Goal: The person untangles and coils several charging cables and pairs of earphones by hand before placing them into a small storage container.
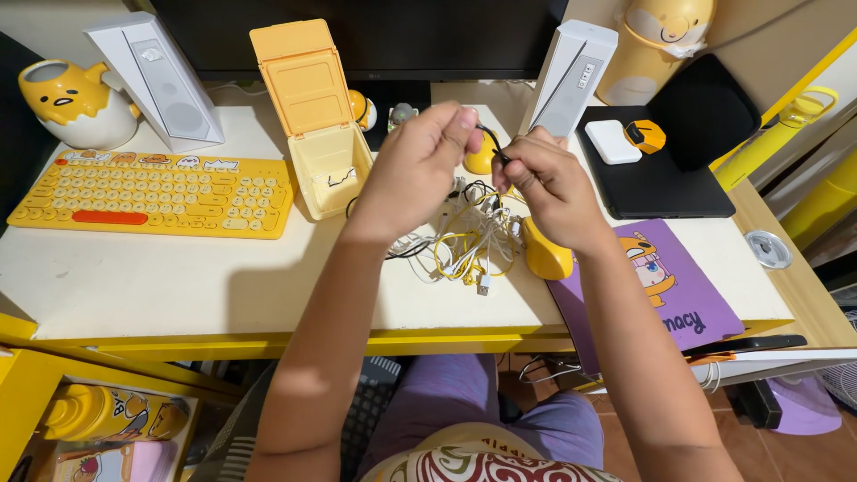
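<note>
We see left hand [420,165] and right hand [549,183] fingers both pinching a thin black cable [489,143] above the tabletop [178,286]. Cable ends hidden by fingers. Tangled cable pile [469,241] below; yellow mouse [546,254] partly covered by right wrist.

You have the keyboard [152,194] at the desk's [178,295] left edge | open box [319,125] just right of it | cable tangle [464,241] mid-desk, computer mouse [546,254] touching its right side | mouse pad [683,299] at the front right corner | tablet [661,174] behind it | speakers [165,80] [571,76] along the back edge.
</note>
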